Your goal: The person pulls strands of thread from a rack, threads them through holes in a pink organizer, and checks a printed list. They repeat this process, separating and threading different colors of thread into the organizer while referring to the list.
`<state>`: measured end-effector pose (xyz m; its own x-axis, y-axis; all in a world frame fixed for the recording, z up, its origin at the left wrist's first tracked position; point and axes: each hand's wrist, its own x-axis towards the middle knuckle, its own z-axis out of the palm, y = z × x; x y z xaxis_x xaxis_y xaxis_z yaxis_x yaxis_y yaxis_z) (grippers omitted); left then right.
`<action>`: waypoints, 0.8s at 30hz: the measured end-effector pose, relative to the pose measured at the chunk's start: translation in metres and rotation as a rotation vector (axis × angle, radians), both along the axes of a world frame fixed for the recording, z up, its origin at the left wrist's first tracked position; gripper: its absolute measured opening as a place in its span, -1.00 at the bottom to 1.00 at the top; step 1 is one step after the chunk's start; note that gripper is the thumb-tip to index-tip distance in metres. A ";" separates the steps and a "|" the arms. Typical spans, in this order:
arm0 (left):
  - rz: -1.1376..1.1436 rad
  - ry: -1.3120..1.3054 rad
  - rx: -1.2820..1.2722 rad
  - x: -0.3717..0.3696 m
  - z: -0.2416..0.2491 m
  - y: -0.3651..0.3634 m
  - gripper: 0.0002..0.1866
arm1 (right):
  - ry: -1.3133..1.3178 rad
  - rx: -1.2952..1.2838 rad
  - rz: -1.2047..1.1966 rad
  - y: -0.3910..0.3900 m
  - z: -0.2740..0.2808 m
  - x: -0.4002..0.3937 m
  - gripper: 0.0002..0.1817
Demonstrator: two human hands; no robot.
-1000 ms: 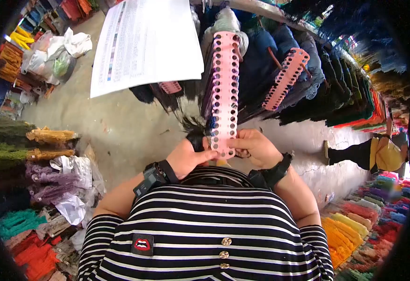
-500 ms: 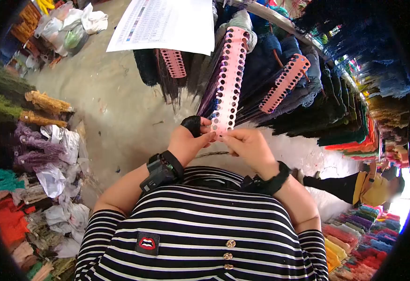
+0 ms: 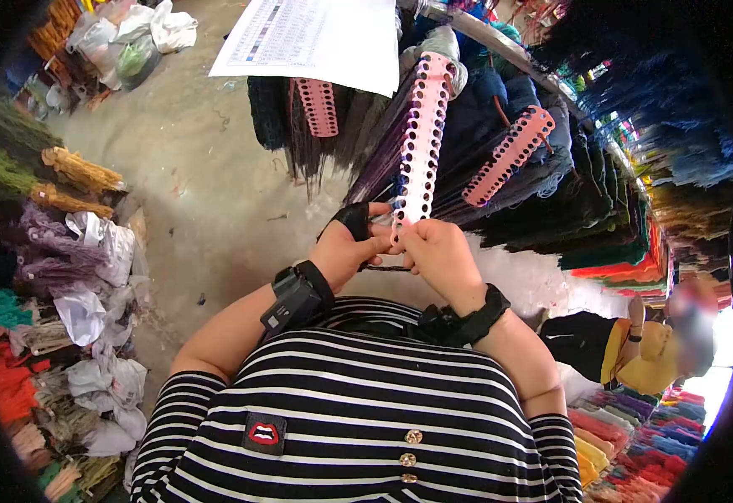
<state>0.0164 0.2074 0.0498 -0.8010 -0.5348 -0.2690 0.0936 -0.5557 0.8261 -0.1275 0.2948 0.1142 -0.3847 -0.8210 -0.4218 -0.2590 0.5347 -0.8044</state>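
A long pink thread card [image 3: 423,138] with rows of holes down both edges hangs over dark purple and blue yarn. My right hand [image 3: 443,256] pinches its lower end between thumb and curled fingers. Beside it, my left hand [image 3: 345,243], with a black band round the palm, has its thumb and fingertips closed at the card's lower left edge. Any strand between those fingertips is too small to make out. Dark threads run from the card's holes toward the yarn behind it.
Two shorter pink cards [image 3: 318,109] [image 3: 510,155] hang on either side. A printed sheet [image 3: 316,42] covers part of the rack. Yarn skeins [image 3: 609,226] line the right, and plastic bags [image 3: 90,310] and skeins lie left. A person in yellow [image 3: 647,356] is at the right.
My right hand has shifted slightly up over the card's lower end, and my left fingers have spread a little. The person at the right has come closer. The view has moved slightly.
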 end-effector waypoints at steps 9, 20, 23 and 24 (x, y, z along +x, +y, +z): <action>-0.024 0.187 0.095 -0.013 -0.011 0.005 -0.38 | 0.190 -0.009 0.004 0.002 0.006 0.002 -0.62; 0.029 0.095 -0.075 -0.022 -0.019 0.009 -0.64 | 0.220 0.010 0.054 0.006 0.002 -0.004 -0.66; 0.043 0.087 -0.071 -0.024 -0.018 0.011 -0.65 | 0.247 -0.010 0.061 0.011 0.000 -0.007 -0.68; 0.050 0.087 -0.065 -0.025 -0.018 0.012 -0.65 | 0.258 -0.020 0.060 0.013 0.000 -0.007 -0.69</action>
<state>-0.0081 0.2193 0.0316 -0.7917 -0.5888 -0.1630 0.1927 -0.4939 0.8479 -0.1348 0.3079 0.1138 -0.4280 -0.8527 -0.2995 -0.4873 0.4968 -0.7182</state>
